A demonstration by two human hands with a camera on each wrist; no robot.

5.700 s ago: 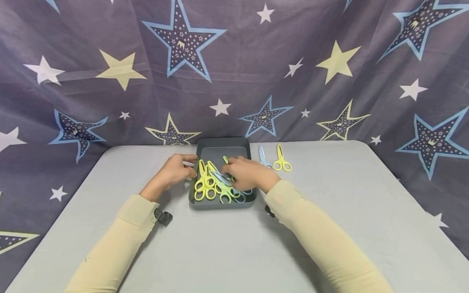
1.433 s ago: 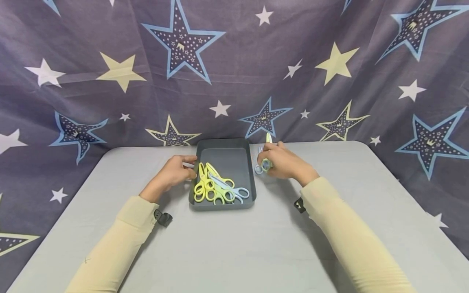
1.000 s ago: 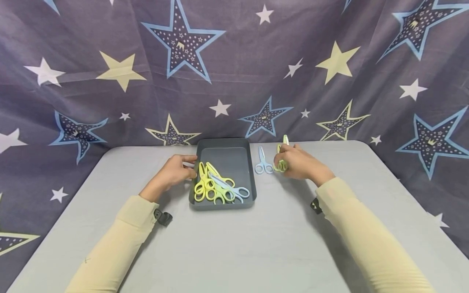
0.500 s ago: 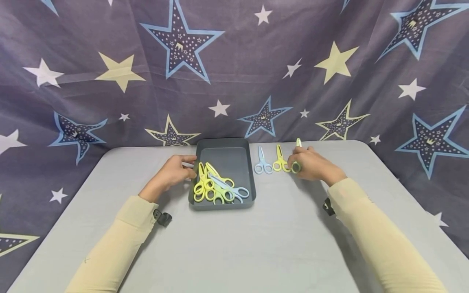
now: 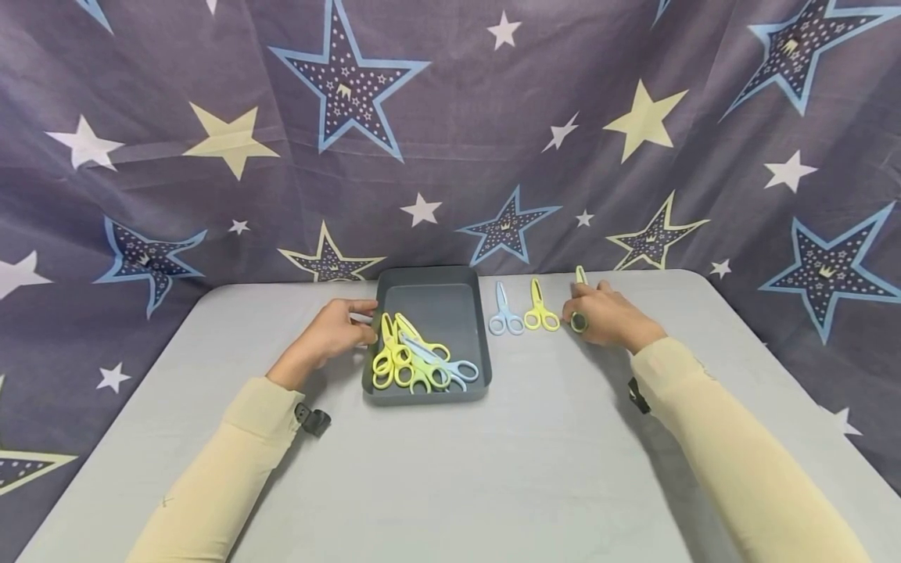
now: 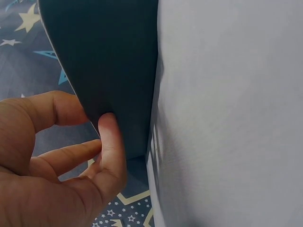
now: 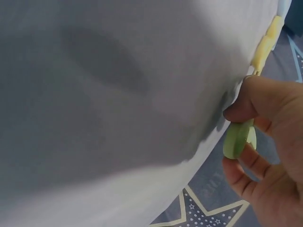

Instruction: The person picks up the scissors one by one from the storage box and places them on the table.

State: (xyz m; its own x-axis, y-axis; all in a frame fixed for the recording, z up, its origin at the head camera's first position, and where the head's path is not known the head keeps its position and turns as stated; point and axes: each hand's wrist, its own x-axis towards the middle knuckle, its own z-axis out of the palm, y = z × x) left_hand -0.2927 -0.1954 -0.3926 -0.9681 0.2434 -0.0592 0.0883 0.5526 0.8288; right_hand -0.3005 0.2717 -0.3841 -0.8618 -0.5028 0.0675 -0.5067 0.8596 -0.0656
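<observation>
A dark grey tray (image 5: 429, 397) holds a heap of children's scissors (image 5: 422, 356) in yellow, green and blue at its near end. My left hand (image 5: 334, 332) grips the tray's left wall; in the left wrist view the thumb (image 6: 111, 146) lies on the outer side and the index finger reaches the rim. Right of the tray, my right hand (image 5: 605, 314) holds green scissors (image 7: 237, 139) by the handle, blade (image 5: 580, 274) pointing to the back; most of them is hidden by the hand. Beside it lie yellow scissors (image 5: 541, 313), then blue scissors (image 5: 506, 319), in a row.
A light grey cloth covers the table (image 5: 450, 477). Behind it hangs a dark curtain (image 5: 450, 125) with stars, close to the table's back edge. The tray's right wall stands just left of the blue scissors.
My right hand has taken the green scissors out of the tray and carried them right, past the blue and yellow scissors. Lately it has shifted only slightly. My left hand stays at the tray.
</observation>
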